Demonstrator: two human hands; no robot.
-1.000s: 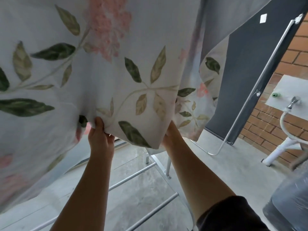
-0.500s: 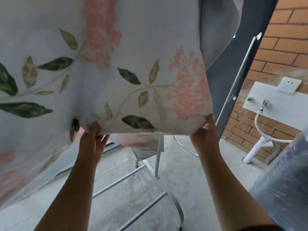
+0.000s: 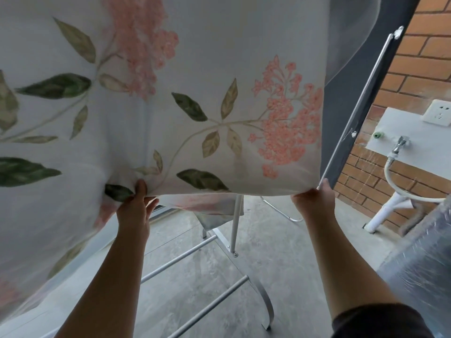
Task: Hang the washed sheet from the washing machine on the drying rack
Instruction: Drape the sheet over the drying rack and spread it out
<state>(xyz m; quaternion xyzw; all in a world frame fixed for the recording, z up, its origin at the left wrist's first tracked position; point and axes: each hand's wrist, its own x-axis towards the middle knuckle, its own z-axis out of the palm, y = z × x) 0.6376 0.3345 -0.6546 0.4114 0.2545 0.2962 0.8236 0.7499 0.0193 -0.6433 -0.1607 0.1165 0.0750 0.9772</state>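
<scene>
A white sheet (image 3: 219,69) printed with pink blossoms and green leaves hangs over me and fills the upper view. My left hand (image 3: 134,208) pinches its lower hem left of centre. My right hand (image 3: 314,203) grips the hem at the sheet's right corner. The hem is stretched flat between both hands. Below, the white metal drying rack (image 3: 234,235) shows an upright post, two crossbars and a curved foot on the concrete floor. The rack's top is hidden behind the sheet.
A dark panel with a metal tube frame (image 3: 351,118) leans at the right. Behind it is a brick wall with a tap (image 3: 397,145), hose and socket (image 3: 438,115). A plastic-wrapped bulky object (image 3: 419,264) stands at the lower right.
My right hand slid along the hem from the middle out to the right corner, spreading the sheet wide. My left hand kept its hold. The view shifted right.
</scene>
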